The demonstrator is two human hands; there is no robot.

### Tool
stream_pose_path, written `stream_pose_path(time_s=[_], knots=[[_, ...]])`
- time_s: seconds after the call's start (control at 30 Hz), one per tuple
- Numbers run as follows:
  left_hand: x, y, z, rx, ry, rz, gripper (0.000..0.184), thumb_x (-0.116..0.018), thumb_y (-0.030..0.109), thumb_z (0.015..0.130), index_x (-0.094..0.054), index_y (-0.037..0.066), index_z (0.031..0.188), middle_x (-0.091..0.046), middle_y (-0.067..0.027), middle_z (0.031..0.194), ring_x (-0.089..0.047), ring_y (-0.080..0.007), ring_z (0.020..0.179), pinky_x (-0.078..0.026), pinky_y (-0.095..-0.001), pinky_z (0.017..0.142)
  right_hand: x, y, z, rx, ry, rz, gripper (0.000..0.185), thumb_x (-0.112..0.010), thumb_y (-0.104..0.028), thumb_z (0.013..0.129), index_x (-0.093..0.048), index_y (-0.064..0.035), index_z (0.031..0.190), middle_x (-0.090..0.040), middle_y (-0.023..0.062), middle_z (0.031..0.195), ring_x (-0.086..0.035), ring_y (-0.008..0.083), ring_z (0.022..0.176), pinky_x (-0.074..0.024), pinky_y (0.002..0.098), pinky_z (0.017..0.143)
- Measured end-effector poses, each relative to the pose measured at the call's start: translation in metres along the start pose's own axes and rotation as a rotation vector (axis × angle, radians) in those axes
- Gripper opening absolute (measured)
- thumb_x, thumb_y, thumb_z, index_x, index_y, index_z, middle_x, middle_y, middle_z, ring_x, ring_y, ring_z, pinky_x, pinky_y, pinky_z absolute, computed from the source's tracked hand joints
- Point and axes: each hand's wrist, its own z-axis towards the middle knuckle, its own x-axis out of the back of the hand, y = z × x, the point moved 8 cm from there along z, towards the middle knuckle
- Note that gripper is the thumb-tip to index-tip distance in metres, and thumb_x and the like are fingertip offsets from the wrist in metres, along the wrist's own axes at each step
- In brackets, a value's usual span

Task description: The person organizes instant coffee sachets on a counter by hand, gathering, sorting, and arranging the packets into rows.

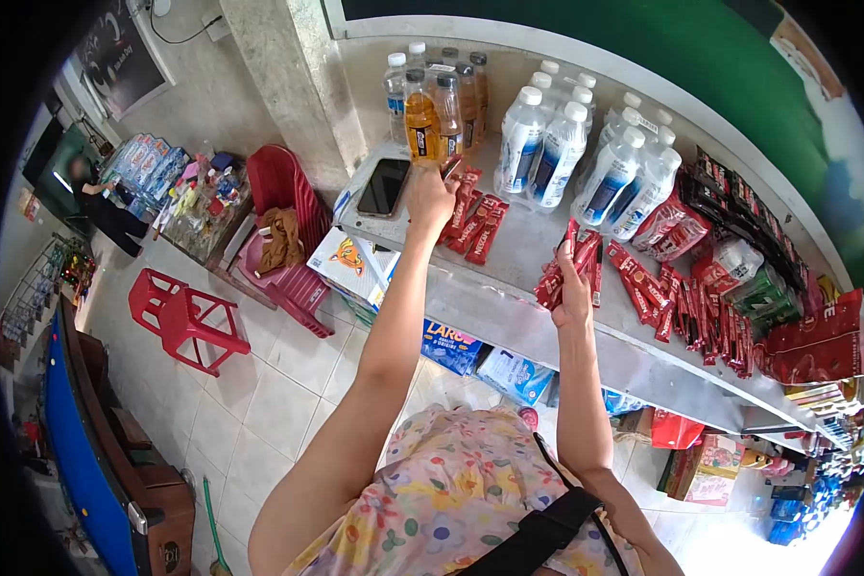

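My left hand (432, 202) is closed over the left part of the metal shelf, a red coffee sachet (452, 166) poking out past its fingers. Just right of it lies a small group of red Nescafe sachets (480, 228). A black phone (385, 186) rests to its left. Further right, my right hand (573, 285) grips several coffee sachets (550, 284) near the shelf's front edge. Beyond that hand are more loose red sachets (648, 288) and a dense row of sachets (708, 322).
Bottles with amber drink (420, 120) and white-capped bottles (559, 156) stand along the back of the shelf (509, 257). A carton (353, 261) sits at its left end. Red stools (190, 322), a chair (293, 278) and a blue pool table (72, 451) are leftward. A person (106, 211) stands far off.
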Motion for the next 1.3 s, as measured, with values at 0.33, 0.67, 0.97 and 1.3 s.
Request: stream_pose_path(time_s=[0.33,0.67,0.97,1.3], knots=[[-0.056,0.077,-0.124,0.323,-0.651,-0.986,0.038,-0.059,0.035,0.085,-0.058,0.002,0.102,-0.061,-0.0046,0.085,-0.055,-0.0101,0.079,-0.045,-0.0246,0.068,-0.020,0.010,-0.006,-0.055,-0.183,-0.013,0.020,-0.050,-0.012,0.088,-0.054,0.0009,0.103,-0.062,0.0086,0.089,-0.061,0.0155,0.077,-0.0505,0.0292,0.068],[-0.058,0.045,-0.121,0.412,-0.354,-1.157,0.014,-0.059,0.007,0.081,-0.060,-0.003,0.092,-0.062,-0.0061,0.074,-0.055,-0.0111,0.065,-0.045,-0.0268,0.060,-0.026,0.004,-0.011,0.073,-0.196,-0.260,0.020,-0.063,-0.014,0.083,-0.057,0.0005,0.095,-0.062,0.0064,0.085,-0.059,0.0125,0.065,-0.0518,0.0266,0.058],[0.008,0.011,-0.053,0.092,-0.065,-0.316,0.023,-0.057,0.015,0.080,-0.061,0.004,0.100,-0.062,-0.0208,0.084,-0.059,-0.0370,0.082,-0.045,-0.0450,0.072,-0.028,0.014,0.038,-0.018,-0.091,-0.486,0.029,-0.058,-0.027,0.085,-0.055,0.0015,0.081,-0.054,0.0047,0.069,-0.054,0.0136,0.055,-0.0515,0.0292,0.047],[0.016,0.012,-0.029,0.067,-0.038,-0.162,0.025,-0.053,0.025,0.086,-0.060,0.004,0.098,-0.062,-0.0202,0.083,-0.057,-0.0405,0.079,-0.045,-0.0460,0.070,-0.050,0.013,0.051,0.100,-0.227,-0.743,0.036,-0.050,-0.028,0.090,-0.050,0.0025,0.108,-0.056,0.0114,0.092,-0.056,0.0202,0.083,-0.0544,0.0377,0.063]])
